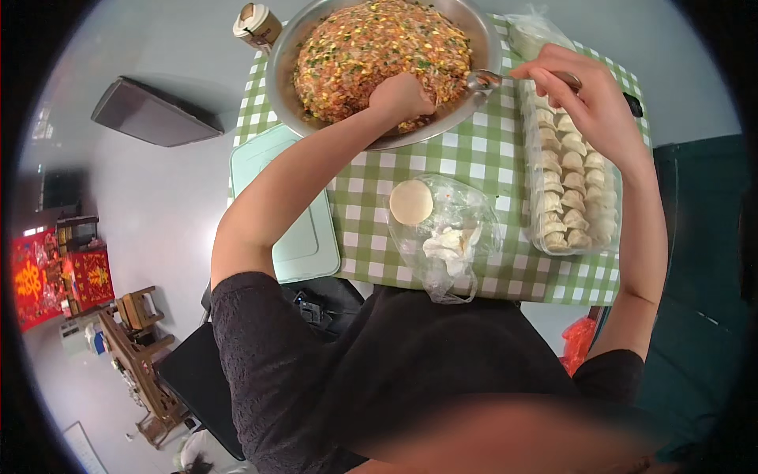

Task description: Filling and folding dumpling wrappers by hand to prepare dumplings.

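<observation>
A wide metal bowl at the far side of the table is heaped with minced meat filling, flecked green and yellow. My left hand is over its near part, closed, with the fingers curled underneath; whatever they hold is hidden. My right hand grips the handle of a metal spoon, whose bowl end lies over the metal bowl's right rim. Beneath my right hand stands a clear plastic tray with rows of folded dumplings. One round dough wrapper lies on a clear plastic bag nearer to me.
White crumpled material rests in the bag. A pale green lid lies at the left of the checked tablecloth. A lidded paper cup stands far left, and another plastic bag is behind the tray.
</observation>
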`<action>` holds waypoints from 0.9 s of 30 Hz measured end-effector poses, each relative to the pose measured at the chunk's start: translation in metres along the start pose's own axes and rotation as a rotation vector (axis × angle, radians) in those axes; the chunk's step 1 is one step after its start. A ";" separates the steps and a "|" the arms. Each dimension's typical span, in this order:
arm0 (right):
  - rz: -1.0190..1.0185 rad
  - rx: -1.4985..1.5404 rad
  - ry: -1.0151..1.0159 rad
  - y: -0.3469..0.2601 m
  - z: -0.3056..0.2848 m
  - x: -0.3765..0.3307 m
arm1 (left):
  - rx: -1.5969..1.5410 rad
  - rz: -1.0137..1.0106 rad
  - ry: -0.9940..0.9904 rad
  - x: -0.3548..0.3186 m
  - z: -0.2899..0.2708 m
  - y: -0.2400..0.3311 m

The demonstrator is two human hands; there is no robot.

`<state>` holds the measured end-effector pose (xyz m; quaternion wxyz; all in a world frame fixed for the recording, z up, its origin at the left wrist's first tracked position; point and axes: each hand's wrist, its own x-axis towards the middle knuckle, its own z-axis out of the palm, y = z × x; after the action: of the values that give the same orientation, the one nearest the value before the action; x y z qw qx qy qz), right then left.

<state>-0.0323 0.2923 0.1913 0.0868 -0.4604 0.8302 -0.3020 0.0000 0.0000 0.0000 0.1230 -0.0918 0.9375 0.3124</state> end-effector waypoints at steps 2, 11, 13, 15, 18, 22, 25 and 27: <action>0.001 -0.031 -0.006 -0.004 0.003 0.002 | 0.103 -0.010 0.005 0.000 -0.005 -0.008; -0.042 -0.077 0.090 -0.002 -0.009 -0.017 | 0.169 0.157 0.068 -0.039 -0.052 0.025; -0.087 -0.082 0.120 0.003 -0.005 -0.012 | 0.166 0.138 0.115 -0.049 -0.063 0.028; -0.078 -0.074 0.121 0.001 -0.005 -0.014 | 0.094 0.207 0.118 -0.058 -0.074 0.036; -0.082 -0.065 0.118 0.002 -0.001 -0.012 | 0.169 0.151 0.066 -0.063 -0.085 0.033; -0.014 -0.036 0.131 -0.002 -0.003 -0.018 | 0.337 0.115 0.120 -0.062 -0.095 0.040; -0.022 -0.080 0.117 0.003 -0.001 -0.018 | 0.354 0.188 0.134 -0.069 -0.105 0.041; -0.038 -0.048 0.132 0.004 0.000 -0.020 | 0.351 0.232 0.154 -0.075 -0.107 0.049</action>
<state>-0.0236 0.3098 0.1864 0.0148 -0.4571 0.8323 -0.3132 0.0406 -0.0198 0.1320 0.0286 0.0160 0.9883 0.1488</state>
